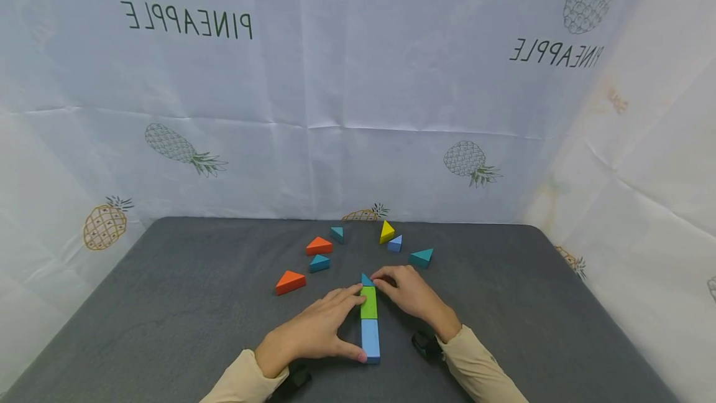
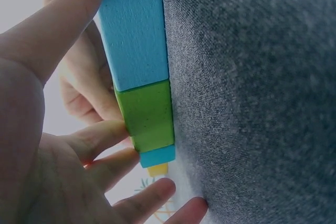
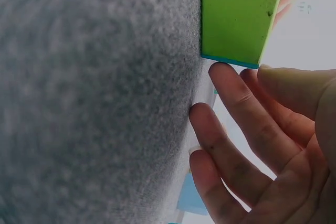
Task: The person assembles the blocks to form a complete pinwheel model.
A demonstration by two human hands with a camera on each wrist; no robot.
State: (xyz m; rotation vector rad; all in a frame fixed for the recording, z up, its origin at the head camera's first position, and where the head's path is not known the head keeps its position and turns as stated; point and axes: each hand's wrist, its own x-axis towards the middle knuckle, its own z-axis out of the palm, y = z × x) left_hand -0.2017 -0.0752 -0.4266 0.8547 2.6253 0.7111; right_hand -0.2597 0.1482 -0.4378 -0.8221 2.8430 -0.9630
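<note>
In the head view a blue rectangular block (image 1: 370,339), a green block (image 1: 369,305) and a small teal triangular block (image 1: 366,280) lie end to end in a straight row. My left hand (image 1: 316,326) is along the row's left side. Its thumb touches the near end of the blue block, while its forefingers touch the green block near the triangle, as the left wrist view shows on the green face (image 2: 149,116). On the other side, my right hand (image 1: 413,294) has its thumb and fingertips against the triangle's right side; the right wrist view shows only the triangle's thin edge (image 3: 230,60).
Left of the row's far end lie orange triangular blocks (image 1: 290,282) and teal ones (image 1: 319,264). At the far right are a yellow triangular block (image 1: 387,232), a small blue one (image 1: 394,243) and a teal one (image 1: 421,258). A pineapple-print cloth (image 1: 358,166) hangs behind the dark table (image 1: 168,303).
</note>
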